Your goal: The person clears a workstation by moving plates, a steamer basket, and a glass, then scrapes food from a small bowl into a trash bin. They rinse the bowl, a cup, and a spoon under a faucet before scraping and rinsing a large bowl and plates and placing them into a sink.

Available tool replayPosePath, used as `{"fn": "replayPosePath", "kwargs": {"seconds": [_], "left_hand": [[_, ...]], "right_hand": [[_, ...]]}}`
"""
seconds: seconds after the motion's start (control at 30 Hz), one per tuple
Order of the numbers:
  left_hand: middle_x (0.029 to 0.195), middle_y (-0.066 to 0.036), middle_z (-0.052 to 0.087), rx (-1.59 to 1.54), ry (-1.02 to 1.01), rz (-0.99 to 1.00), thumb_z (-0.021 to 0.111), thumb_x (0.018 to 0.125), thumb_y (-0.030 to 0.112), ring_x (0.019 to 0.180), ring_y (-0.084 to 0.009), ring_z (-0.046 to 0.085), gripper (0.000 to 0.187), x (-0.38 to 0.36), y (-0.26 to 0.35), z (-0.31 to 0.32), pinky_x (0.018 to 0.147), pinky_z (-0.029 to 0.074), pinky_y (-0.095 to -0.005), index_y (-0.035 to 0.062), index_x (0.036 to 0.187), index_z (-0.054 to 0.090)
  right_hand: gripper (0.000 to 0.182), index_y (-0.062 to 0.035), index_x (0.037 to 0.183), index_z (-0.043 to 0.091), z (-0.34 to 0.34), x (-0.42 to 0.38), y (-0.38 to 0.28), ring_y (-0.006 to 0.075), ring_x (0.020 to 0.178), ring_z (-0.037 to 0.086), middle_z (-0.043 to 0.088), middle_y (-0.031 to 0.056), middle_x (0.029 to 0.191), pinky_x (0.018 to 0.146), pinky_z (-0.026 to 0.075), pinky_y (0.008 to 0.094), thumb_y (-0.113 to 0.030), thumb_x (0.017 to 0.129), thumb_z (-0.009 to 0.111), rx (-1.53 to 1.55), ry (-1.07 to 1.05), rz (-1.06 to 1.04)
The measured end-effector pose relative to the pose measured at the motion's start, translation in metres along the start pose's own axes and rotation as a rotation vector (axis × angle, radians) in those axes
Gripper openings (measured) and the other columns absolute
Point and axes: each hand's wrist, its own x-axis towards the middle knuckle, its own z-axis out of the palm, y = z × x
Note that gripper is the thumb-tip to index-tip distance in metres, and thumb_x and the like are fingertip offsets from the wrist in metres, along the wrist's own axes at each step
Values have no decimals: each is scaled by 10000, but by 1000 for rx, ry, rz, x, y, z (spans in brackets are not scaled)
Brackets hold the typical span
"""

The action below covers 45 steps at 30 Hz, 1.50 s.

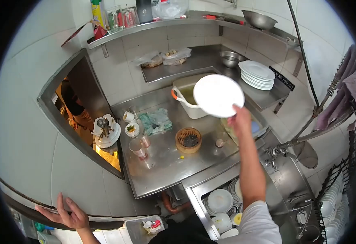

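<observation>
My right hand (pixel 242 118) grips the near edge of a white plate (pixel 218 95), held up over the steel counter with the arm stretched forward. Behind the plate, and partly covered by it, is a white tub (pixel 190 110) with an orange handle and murky liquid inside. Off to the lower left, my left hand (pixel 70 214) holds nothing, its fingers spread near the edge of the tiled wall. A stack of white plates (pixel 257 77) sits on the corner shelf, to the right of the held plate.
On the counter are a bamboo steamer (pixel 188 140), glasses (pixel 138 149) and a crumpled greenish plastic bag (pixel 156 121). Stacked dishes (pixel 220 201) fill the sink below. A bin (pixel 145 229) stands at the bottom. Through the wall opening, a person (pixel 74 101) is partly visible beside dirty plates (pixel 108 140).
</observation>
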Motion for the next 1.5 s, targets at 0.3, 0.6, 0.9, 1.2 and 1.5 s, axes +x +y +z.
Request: {"fn": "replayPosePath", "kwargs": {"seconds": [0.3, 0.6, 0.9, 1.2, 1.5], "left_hand": [[1385, -200, 101, 37, 6, -30, 519, 767, 4, 1285, -373, 113, 189, -1, -1, -3, 1017, 181, -462, 27, 936, 600], [1388, -192, 124, 88, -22, -24, 493, 774, -3, 1287, -355, 133, 224, 1, 6, -1, 1026, 164, -433, 20, 971, 595], [1385, -191, 35, 121, -68, -79, 440, 801, 9, 1292, -364, 53, 217, -2, 7, 1, 1018, 177, -457, 8, 970, 576], [1381, -207, 53, 109, -84, -23, 448, 797, -1, 1290, -374, 59, 206, -1, 4, 0, 1019, 172, -459, -11, 954, 581], [1380, -199, 64, 63, -61, -48, 471, 798, -2, 1289, -363, 76, 194, 0, 3, 4, 1018, 173, -463, -2, 950, 591]], "right_hand": [[247, 37, 835, 527, -75, 155, -103, 151, 472, 542, 568, 101, 649, 359, 452, 246, -208, 814, 510, -99, 283, -93], [373, 34, 789, 580, -97, 169, -134, 298, 720, 608, 614, 182, 821, 624, 481, 411, -338, 776, 598, -1131, 685, -319], [452, -53, 981, 594, -23, 158, -117, 332, 976, 511, 563, 152, 1026, 858, 341, 506, -439, 747, 566, -1628, 445, -591], [348, -33, 921, 599, -15, 169, -100, 295, 973, 520, 565, 130, 1004, 894, 299, 522, -333, 745, 588, -1892, 342, -639], [272, -137, 956, 609, -40, 154, -98, 275, 911, 566, 611, 95, 931, 933, 243, 554, -62, 715, 507, -1798, 371, -719]]}}
